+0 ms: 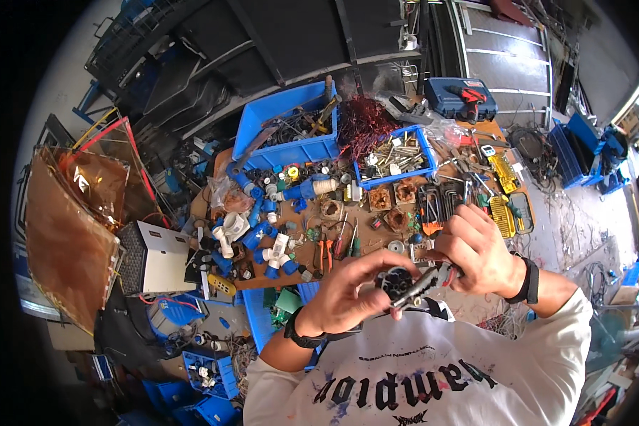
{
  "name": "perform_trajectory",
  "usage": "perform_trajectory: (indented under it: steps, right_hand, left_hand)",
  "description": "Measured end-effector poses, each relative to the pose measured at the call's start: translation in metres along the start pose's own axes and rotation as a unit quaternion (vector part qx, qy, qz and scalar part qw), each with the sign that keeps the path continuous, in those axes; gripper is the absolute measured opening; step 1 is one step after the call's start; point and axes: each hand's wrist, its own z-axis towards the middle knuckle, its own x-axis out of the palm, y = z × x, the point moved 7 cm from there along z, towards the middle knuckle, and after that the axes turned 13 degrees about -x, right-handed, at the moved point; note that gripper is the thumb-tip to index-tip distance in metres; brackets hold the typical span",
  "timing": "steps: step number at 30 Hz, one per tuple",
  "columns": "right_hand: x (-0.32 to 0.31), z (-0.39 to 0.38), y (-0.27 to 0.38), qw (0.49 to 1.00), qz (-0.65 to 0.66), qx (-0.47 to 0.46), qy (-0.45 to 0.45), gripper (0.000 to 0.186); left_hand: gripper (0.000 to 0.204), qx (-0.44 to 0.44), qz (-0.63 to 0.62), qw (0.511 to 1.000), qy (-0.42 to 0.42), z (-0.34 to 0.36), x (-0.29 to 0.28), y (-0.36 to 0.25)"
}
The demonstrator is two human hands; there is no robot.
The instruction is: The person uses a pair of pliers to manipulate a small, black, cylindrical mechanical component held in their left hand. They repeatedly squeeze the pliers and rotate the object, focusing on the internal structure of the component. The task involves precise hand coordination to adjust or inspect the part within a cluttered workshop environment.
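My left hand (351,295) is curled around a dark, round part (396,282) with several round hollows in its face. What exactly this part is, I cannot make out. In my right hand (479,248) are grey metal pliers (426,282) with red on the handle, gripped in closed fingers. The jaws reach left to the edge of the round part and seem to touch it. Both hands are raised in front of my chest, over the near side of the wooden workbench (305,213). My right fingers cover most of the pliers' handles.
At the back of the bench stand a large blue crate (284,153) of metal parts and a smaller blue tray (397,176) of bolts. Blue and white pipe fittings (277,248) crowd the left. A red drill (472,99) lies on a blue case (440,96). Orange-handled pliers (324,252) lie mid-bench.
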Motion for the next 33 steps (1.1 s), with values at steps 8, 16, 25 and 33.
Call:
perform_trajectory:
  steps: [8,16,25,33]
  right_hand:
    - [-0.001,-0.006,0.002,0.997,-0.031,-0.048,-0.058,0.035]
    - [0.0,-0.007,-0.005,0.996,-0.011,-0.05,-0.079,0.037]
    - [0.021,-0.026,-0.019,0.979,0.165,0.033,-0.117,0.033]
    - [0.053,-0.053,-0.014,0.853,0.418,0.258,-0.175,0.022]
  left_hand:
    - [0.066,0.105,0.209,0.971,-0.052,-0.004,0.002,-0.015]
    - [0.06,0.166,0.229,0.951,-0.121,-0.004,-0.001,-0.011]
    - [0.056,0.255,0.287,0.908,-0.169,0.0,0.009,-0.043]
    - [0.057,0.26,0.326,0.87,-0.265,0.015,0.013,-0.061]
